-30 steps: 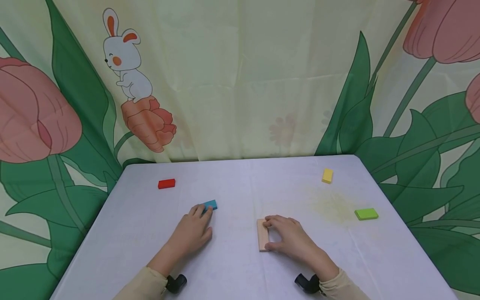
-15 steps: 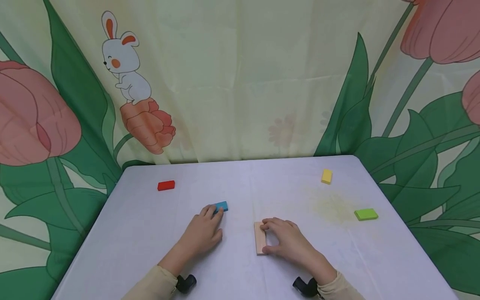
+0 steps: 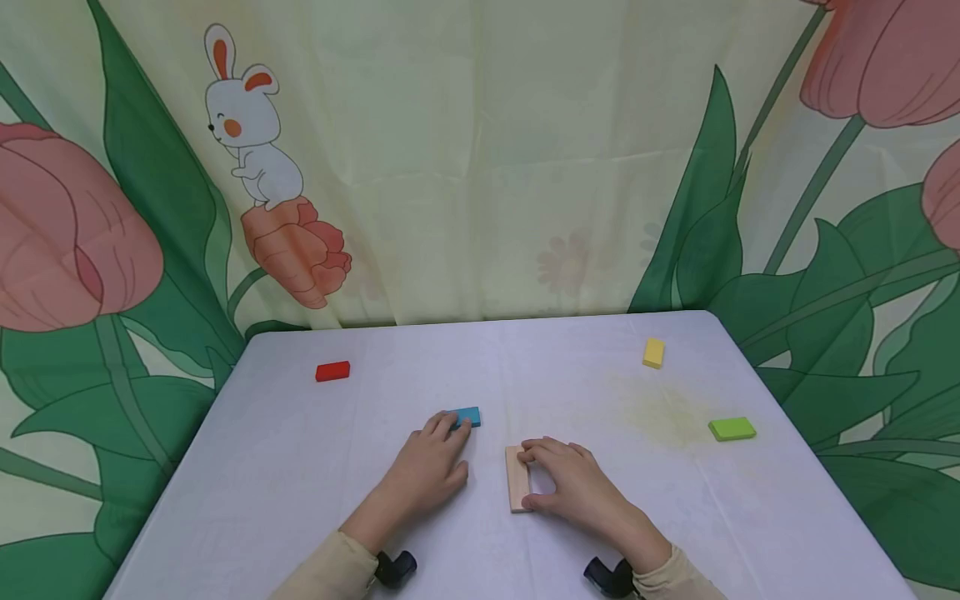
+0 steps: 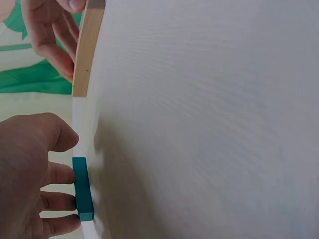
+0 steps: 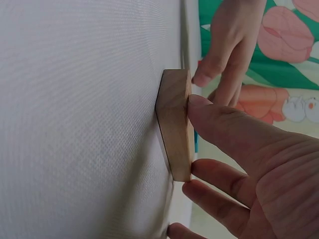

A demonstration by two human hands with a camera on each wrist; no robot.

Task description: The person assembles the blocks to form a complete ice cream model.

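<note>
A blue rectangular block (image 3: 469, 416) lies flat on the table near the middle. My left hand (image 3: 429, 468) rests its fingertips on top of it, with the fingers extended and the thumb apart, as the left wrist view also shows of the blue block (image 4: 83, 189). To the right and nearer, a plain wooden block (image 3: 517, 481) lies lengthwise away from me. My right hand (image 3: 576, 482) holds it by its right side, thumb at the near end and curled fingers toward the far end. In the right wrist view, the thumb and two fingertips touch the wooden block (image 5: 175, 129).
Farther off on the white-covered table (image 3: 390, 358) lie a red block (image 3: 332, 371) at back left and a yellow block (image 3: 653, 353) at back right. A green block (image 3: 732, 429) lies on the right. Behind hangs a printed curtain (image 3: 480, 167).
My left hand has slid the blue block to the right, closer to the wooden block. The wooden block and my right hand have shifted slightly left. The red, yellow and green blocks stay put.
</note>
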